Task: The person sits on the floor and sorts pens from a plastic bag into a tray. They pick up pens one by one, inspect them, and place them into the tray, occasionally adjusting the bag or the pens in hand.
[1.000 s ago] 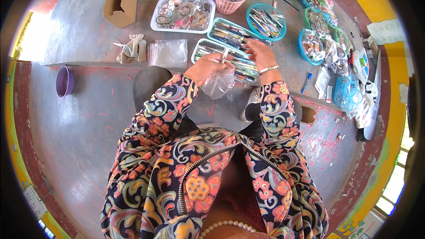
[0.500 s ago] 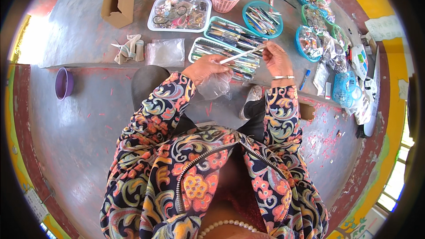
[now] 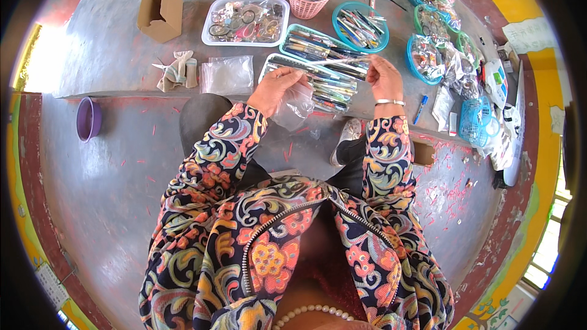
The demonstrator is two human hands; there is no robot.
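Observation:
A slim, pale pen (image 3: 339,61) is pinched in the fingertips of my right hand (image 3: 385,80), its far end pointing left above the trays. My left hand (image 3: 278,90) is closed on a clear plastic bag (image 3: 293,109), which hangs below the fingers at the table's near edge. Beneath and beyond my hands lie a white tray (image 3: 265,68) and a teal tray (image 3: 286,35), both filled with pens. Past them stands a round blue basket (image 3: 386,38) with more pens in it.
White trays of bagged trinkets (image 3: 206,29) and a pink basket (image 3: 307,10) stand farther back. A cardboard box (image 3: 160,13), cloth gloves (image 3: 179,71) and flat clear bags (image 3: 227,75) lie left. A blue pen (image 3: 420,110) and several filled baskets are right. A purple bowl (image 3: 89,120) sits far left.
The pen has left my left hand's fingertips and swung nearly level, now held by my right hand alone. My left hand has shifted slightly left, keeping the bag.

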